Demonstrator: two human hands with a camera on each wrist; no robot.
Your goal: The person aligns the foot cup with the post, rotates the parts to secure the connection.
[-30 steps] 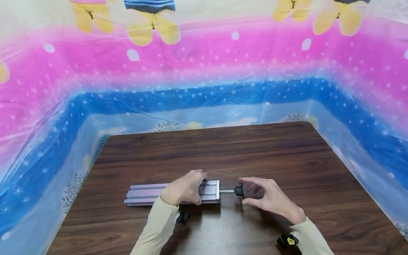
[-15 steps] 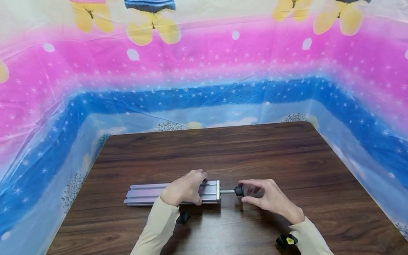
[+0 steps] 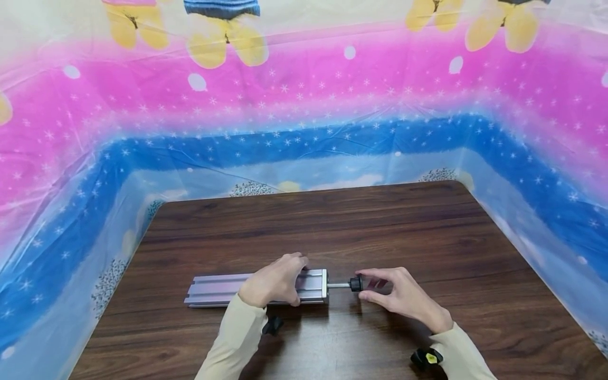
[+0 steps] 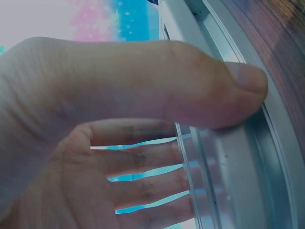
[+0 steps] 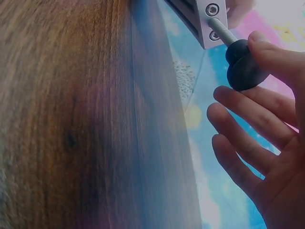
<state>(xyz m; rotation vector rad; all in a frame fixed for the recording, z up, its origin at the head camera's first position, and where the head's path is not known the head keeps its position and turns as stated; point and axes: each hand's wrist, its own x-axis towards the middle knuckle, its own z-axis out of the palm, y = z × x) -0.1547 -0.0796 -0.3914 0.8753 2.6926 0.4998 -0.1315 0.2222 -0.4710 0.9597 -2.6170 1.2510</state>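
Note:
An aluminium profile (image 3: pixel 216 289) with lengthwise slots lies across the table in the head view. My left hand (image 3: pixel 277 279) grips it near its right end, thumb (image 4: pixel 228 90) on the near side and fingers on the far side. A threaded rod (image 3: pixel 339 285) sticks out of the pale end plate (image 5: pixel 214 24), which also bears socket screws. On the rod's outer end sits a black levelling foot (image 5: pixel 245 69). My right hand (image 3: pixel 401 293) pinches the round base of the foot between thumb and forefinger, its other fingers spread below in the right wrist view.
The dark wooden table (image 3: pixel 313 227) spreads out around the profile. A pink and blue printed cloth (image 3: pixel 285 105) hangs behind it and along both sides. Black wrist mounts (image 3: pixel 272 324) sit below both cuffs.
The right hand's thumb and fingertips have shifted slightly left along with the rim of the levelling foot. The left hand and the profile stay in place.

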